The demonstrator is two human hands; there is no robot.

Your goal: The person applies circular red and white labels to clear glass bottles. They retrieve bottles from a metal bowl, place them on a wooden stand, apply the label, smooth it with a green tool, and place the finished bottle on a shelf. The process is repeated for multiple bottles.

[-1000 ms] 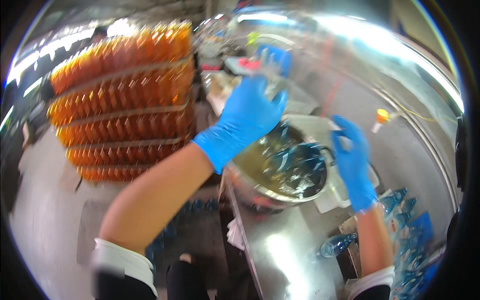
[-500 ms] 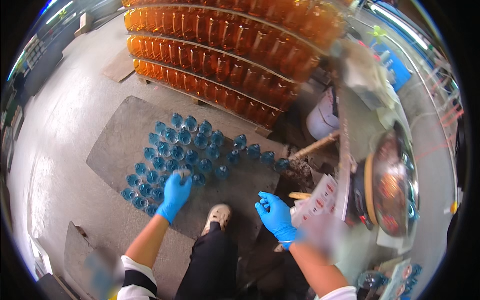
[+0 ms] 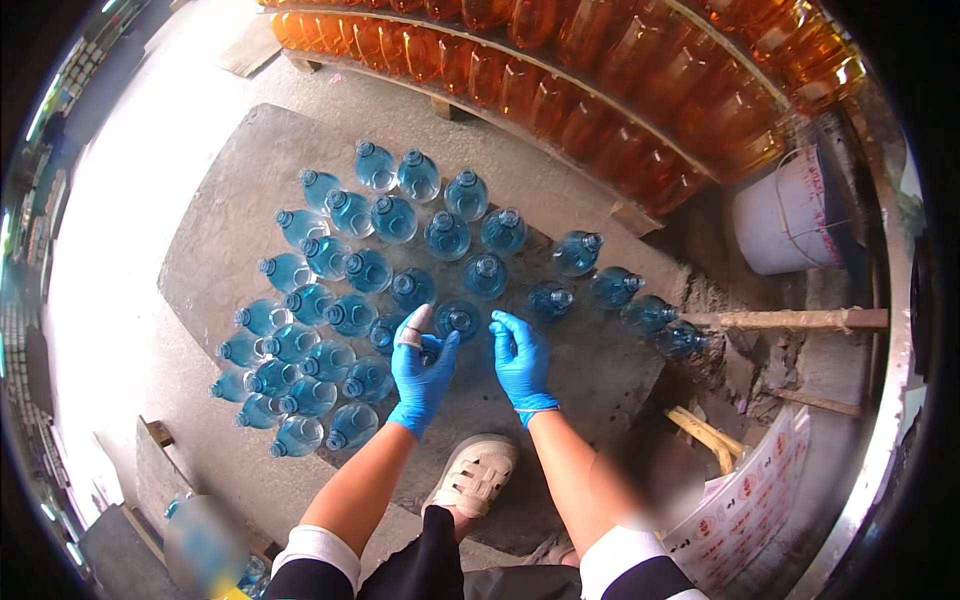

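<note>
Several empty blue plastic bottles (image 3: 350, 300) stand without caps, clustered on a grey slab (image 3: 225, 190) on the floor. My left hand (image 3: 420, 368), in a blue glove with a taped finger, is down at the cluster's near edge and closes around the neck of one blue bottle (image 3: 430, 355), most of which it hides. My right hand (image 3: 520, 362), also gloved in blue, hovers just right of it with fingers curled and nothing in them, beside another bottle (image 3: 458, 320).
Racks of orange-filled bottles (image 3: 560, 70) run along the top. A white bucket (image 3: 785, 215) stands at the right, a wooden pole (image 3: 800, 320) and yellow sticks (image 3: 705, 435) below it. My white shoe (image 3: 475, 475) rests on the slab. A steel table edge (image 3: 885, 400) curves down the right.
The view has swung from a steel bowl on the table down to the floor. Both hands have dropped to the blue bottles and come together at the near edge of the cluster.
</note>
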